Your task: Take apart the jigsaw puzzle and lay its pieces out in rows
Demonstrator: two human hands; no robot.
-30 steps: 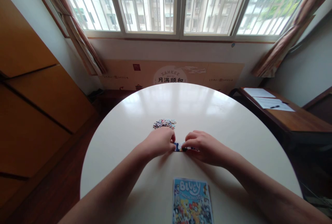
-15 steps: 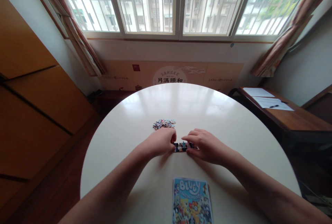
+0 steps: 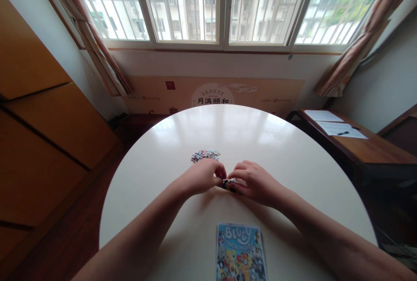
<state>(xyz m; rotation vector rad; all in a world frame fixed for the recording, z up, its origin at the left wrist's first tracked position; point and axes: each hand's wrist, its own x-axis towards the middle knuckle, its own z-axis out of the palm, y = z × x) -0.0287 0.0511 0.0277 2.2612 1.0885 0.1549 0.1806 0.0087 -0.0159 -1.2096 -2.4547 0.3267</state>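
Observation:
A short dark strip of joined jigsaw puzzle pieces point(image 3: 227, 184) lies on the round white table point(image 3: 156, 150), mostly covered by fingers. At its left end, my left hand point(image 3: 204, 177) is closed, thumb and fingertips pinching the pieces. From the other side my right hand point(image 3: 257, 182) has its thumb and fingers curled round the right part of the strip. Just beyond my left hand is a heap of loose puzzle pieces point(image 3: 206, 155). Closer to me lies a blue picture sheet point(image 3: 241, 250) with "Bluey" lettering and colourful cartoon figures, cut off by the view's lower edge.
To the right, a brown wooden desk point(image 3: 378, 148) holds white papers point(image 3: 339, 130) and a dark pen. An orange-brown cabinet point(image 3: 42, 142) stands at the left. Behind the table are a printed cardboard panel point(image 3: 146, 87) and barred windows.
My left fingers have moved slightly right, closer to my right hand, and now cover more of the strip. The right hand stays nearly in place. The heap and picture sheet are unmoved.

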